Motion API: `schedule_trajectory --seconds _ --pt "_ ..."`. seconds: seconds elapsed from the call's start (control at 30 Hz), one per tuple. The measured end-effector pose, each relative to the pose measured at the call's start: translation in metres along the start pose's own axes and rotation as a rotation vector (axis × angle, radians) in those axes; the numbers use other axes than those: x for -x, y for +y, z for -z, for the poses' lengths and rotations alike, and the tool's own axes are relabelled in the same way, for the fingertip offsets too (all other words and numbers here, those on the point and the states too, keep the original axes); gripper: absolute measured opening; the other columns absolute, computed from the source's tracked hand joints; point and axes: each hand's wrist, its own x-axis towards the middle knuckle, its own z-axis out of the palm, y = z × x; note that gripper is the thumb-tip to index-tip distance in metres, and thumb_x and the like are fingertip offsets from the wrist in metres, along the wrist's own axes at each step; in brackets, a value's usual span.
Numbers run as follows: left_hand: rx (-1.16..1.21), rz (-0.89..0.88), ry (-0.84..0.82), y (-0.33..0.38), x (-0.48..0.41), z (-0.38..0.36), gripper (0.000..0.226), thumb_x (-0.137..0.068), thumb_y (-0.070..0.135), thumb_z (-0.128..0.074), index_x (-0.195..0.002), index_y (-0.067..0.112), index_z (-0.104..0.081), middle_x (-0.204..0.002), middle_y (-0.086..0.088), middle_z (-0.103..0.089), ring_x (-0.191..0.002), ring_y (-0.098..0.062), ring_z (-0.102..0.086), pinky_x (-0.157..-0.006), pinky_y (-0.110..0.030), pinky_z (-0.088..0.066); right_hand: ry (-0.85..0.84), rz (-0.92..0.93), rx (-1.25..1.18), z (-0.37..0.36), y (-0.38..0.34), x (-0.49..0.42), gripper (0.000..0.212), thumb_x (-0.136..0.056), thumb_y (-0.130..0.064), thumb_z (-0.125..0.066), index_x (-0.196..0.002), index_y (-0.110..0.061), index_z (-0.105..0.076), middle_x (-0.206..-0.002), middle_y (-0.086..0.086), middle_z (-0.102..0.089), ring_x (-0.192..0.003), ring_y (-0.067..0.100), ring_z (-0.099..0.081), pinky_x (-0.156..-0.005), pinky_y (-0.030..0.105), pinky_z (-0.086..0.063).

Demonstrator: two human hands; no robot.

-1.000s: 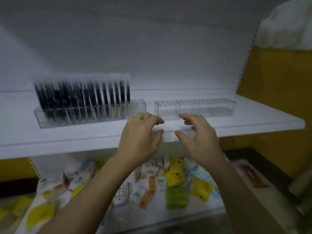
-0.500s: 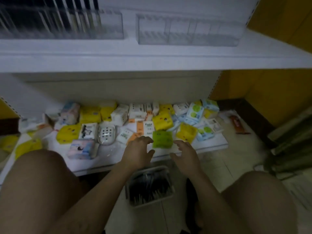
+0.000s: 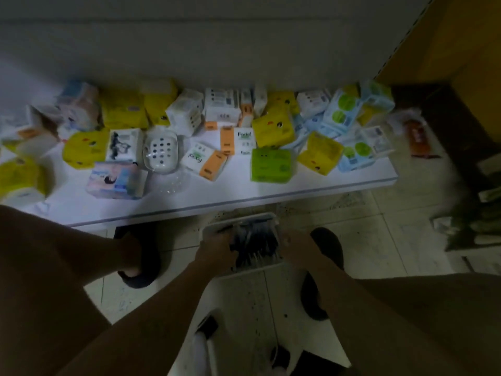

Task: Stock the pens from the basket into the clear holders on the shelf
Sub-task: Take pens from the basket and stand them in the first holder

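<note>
Fingers of left hand (image 3: 215,253), right hand (image 3: 296,248) in one basket (image 3: 238,221) of dark pens (image 3: 256,244); grip unclear.

Below me a low white shelf (image 3: 271,194) carries a jumble of tissue packs. A lime-green pack (image 3: 271,165) lies nearest its front edge, right of the middle, with a yellow pack (image 3: 273,127) just behind it. Left of the middle sits a white soap dish (image 3: 161,151) dotted with holes (wrapped in clear film, I think), and a pink-and-blue pack (image 3: 116,180) lies near the front edge beside it. Pale blue packs (image 3: 341,115) crowd the right end. Off that end, an orange-brown packet (image 3: 418,139) lies on the tiled floor (image 3: 379,240).
</note>
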Motion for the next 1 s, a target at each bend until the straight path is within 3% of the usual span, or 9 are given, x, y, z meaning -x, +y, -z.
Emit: schedule_trajectory --seconds 0.07,0.2,0.27,0.4,0.53,0.6,0.7,0.83,1.0 --pt "0.025 0.052 -0.077 -0.005 -0.015 -0.014 0.034 -0.092 0.027 -0.056 -0.122 0.011 -0.058 -0.122 -0.009 -0.059 -0.109 -0.023 -0.055 -0.089 -0.027 -0.042 -0.072 -0.030 0.012 -0.008 0.005 -0.018 0.031 -0.094 -0.016 -0.052 -0.071 -0.026 -0.034 -0.066 -0.006 -0.027 -0.052 0.003 -0.024 -0.042 0.013 -0.026" --pt "0.114 0.157 -0.194 -0.015 -0.040 -0.041 0.027 -0.092 0.029 -0.057 -0.113 0.012 -0.062 -0.112 -0.011 -0.061 -0.095 -0.023 -0.057 -0.080 -0.030 -0.044 -0.155 -0.072 0.024 -0.027 0.009 -0.050 0.024 -0.093 -0.019 -0.052 -0.071 -0.011 -0.048 -0.060 -0.002 -0.028 -0.051 0.013 -0.027 -0.055 0.026 -0.032" --pt "0.150 0.173 -0.240 -0.022 -0.050 -0.055 0.027 -0.094 0.030 -0.055 -0.114 0.013 -0.062 -0.112 -0.011 -0.059 -0.094 -0.023 -0.057 -0.074 -0.028 -0.044 -0.174 -0.097 -0.003 -0.032 0.010 -0.060 0.023 -0.093 -0.017 -0.052 -0.085 0.003 -0.060 -0.063 0.009 -0.042 -0.054 0.021 -0.035 -0.059 0.034 -0.035" --pt "0.197 0.222 -0.360 -0.027 -0.064 -0.071 0.041 -0.098 0.025 -0.050 -0.136 0.009 -0.049 -0.122 -0.011 -0.049 -0.099 -0.021 -0.054 -0.087 -0.027 -0.042 -0.216 -0.095 0.035 -0.036 0.015 -0.064 0.036 -0.096 -0.019 -0.048 -0.123 0.002 -0.055 -0.119 0.025 -0.057 -0.098 0.037 -0.059 -0.075 0.039 -0.048" --pt "0.103 0.226 -0.432 -0.026 -0.070 -0.083 0.057 -0.097 0.031 -0.051 -0.147 0.013 -0.031 -0.149 -0.012 -0.031 -0.132 -0.030 -0.036 -0.109 -0.037 -0.036 -0.266 -0.090 0.123 -0.046 0.026 -0.067 0.027 -0.101 -0.029 -0.039 -0.076 -0.023 -0.047 -0.079 0.004 -0.044 -0.064 0.016 -0.042 -0.053 0.025 -0.034" --pt "0.073 0.221 -0.419 -0.021 -0.070 -0.084 0.063 -0.095 0.032 -0.054 -0.149 0.014 -0.027 -0.148 -0.013 -0.030 -0.133 -0.030 -0.034 -0.109 -0.037 -0.036 -0.279 -0.126 0.101 -0.053 0.028 -0.064 0.026 -0.100 -0.034 -0.041 -0.100 -0.013 -0.058 -0.095 0.009 -0.051 -0.075 0.021 -0.049 -0.060 0.027 -0.039" --pt "0.117 0.251 -0.415 -0.020 -0.072 -0.083 0.064 -0.095 0.029 -0.055 -0.150 0.013 -0.026 -0.147 -0.014 -0.032 -0.132 -0.031 -0.035 -0.108 -0.034 -0.036 -0.264 -0.096 0.103 -0.058 0.027 -0.060 0.043 -0.099 -0.032 -0.043 -0.134 -0.006 -0.048 -0.131 0.016 -0.050 -0.109 0.032 -0.055 -0.085 0.032 -0.046" --pt "0.327 0.321 -0.416 -0.026 -0.079 -0.085 0.057 -0.089 0.022 -0.063 -0.140 0.006 -0.042 -0.130 -0.015 -0.050 -0.118 -0.031 -0.050 -0.100 -0.041 -0.047 -0.316 -0.062 0.196 -0.067 0.029 -0.054 0.049 -0.101 -0.034 -0.039 -0.146 -0.015 -0.034 -0.144 0.013 -0.038 -0.128 0.035 -0.038 -0.105 0.041 -0.037" --pt "0.425 0.353 -0.402 -0.022 -0.080 -0.085 0.051 -0.089 0.028 -0.065 -0.135 0.019 -0.046 -0.128 -0.003 -0.047 -0.104 -0.011 -0.042 -0.077 -0.016 -0.039 -0.293 -0.032 0.236 -0.073 0.029 -0.052 0.047 -0.102 -0.031 -0.036 -0.146 -0.016 -0.035 -0.144 0.014 -0.037 -0.129 0.033 -0.036 -0.108 0.040 -0.031"
